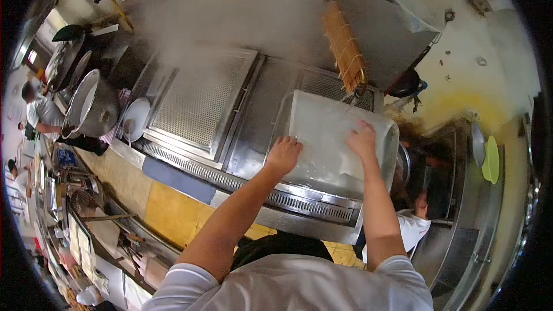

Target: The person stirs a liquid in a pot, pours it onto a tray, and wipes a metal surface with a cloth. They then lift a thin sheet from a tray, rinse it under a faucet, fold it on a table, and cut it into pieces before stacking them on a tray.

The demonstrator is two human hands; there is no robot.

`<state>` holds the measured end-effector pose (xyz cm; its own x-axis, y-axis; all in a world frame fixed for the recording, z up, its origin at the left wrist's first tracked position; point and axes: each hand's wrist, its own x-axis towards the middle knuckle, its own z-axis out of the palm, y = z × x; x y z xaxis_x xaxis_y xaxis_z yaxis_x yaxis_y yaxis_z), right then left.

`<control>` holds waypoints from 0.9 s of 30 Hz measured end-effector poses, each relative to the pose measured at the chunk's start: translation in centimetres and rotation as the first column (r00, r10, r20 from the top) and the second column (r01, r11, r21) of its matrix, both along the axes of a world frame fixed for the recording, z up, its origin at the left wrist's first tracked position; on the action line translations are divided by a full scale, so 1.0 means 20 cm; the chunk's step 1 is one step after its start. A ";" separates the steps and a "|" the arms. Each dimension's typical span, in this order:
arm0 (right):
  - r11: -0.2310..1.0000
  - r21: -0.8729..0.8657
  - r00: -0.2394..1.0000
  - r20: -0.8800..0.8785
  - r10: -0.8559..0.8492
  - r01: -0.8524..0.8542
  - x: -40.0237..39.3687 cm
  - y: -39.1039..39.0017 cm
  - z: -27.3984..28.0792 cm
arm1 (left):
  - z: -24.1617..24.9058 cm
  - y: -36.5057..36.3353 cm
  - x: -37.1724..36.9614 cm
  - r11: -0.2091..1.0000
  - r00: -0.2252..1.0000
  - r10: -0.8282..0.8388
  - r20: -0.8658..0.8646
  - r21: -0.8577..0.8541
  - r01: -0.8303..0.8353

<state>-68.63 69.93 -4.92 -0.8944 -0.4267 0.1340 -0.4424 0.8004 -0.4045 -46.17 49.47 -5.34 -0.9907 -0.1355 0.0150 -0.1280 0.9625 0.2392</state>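
Note:
A large pale rectangular tray (322, 167) lies tilted on the steel counter, wet, with drops on its surface. My left hand (284, 154) is closed over the tray's left edge, fingers bent. Over the right part of the tray is my right hand (362, 138), its fingers bent; whether they hold anything is too small to tell. Water runs from a tap at the lower end of a rolled bamboo mat (344, 46), just above the tray's far edge.
Left of the tray is a perforated steel steamer plate (199, 98), with steam above it. A round white lid (136, 119) and a big metal pot (93, 106) stand farther left. One person (43, 109) is near the pot, another (412, 224) at the lower right.

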 end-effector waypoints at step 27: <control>0.912 0.360 0.962 0.249 0.108 -0.196 -0.29 -0.03 0.07 | 0.05 -0.24 -0.69 1.000 0.996 0.007 0.089 0.003 -0.007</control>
